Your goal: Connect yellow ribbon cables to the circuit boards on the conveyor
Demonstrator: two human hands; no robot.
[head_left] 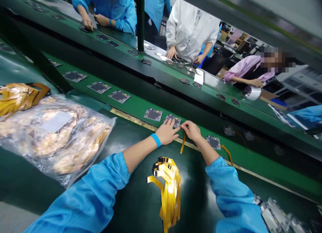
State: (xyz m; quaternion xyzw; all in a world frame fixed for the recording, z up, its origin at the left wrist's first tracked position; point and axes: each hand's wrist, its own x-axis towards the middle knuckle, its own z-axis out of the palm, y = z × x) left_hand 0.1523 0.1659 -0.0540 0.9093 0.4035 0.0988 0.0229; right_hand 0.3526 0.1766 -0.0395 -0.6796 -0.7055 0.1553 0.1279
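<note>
Pointing a pinched cable [183, 145] lengthwise at other cables [172, 192], the right hand [192, 131] flanks the left hand [166, 132], spread over a board [177, 120].

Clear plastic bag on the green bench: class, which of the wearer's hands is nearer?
Left: the left hand is right of the bag, apart; the right hand lies farther right.

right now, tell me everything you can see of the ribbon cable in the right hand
The ribbon cable is a thin, flat, orange-gold strip that looks like flexible plastic. The right hand pinches its upper end, beside the circuit board under the left hand. The rest slants down across the pale edging. Its upper end is hidden, so whether it joins the board cannot be told.
</note>
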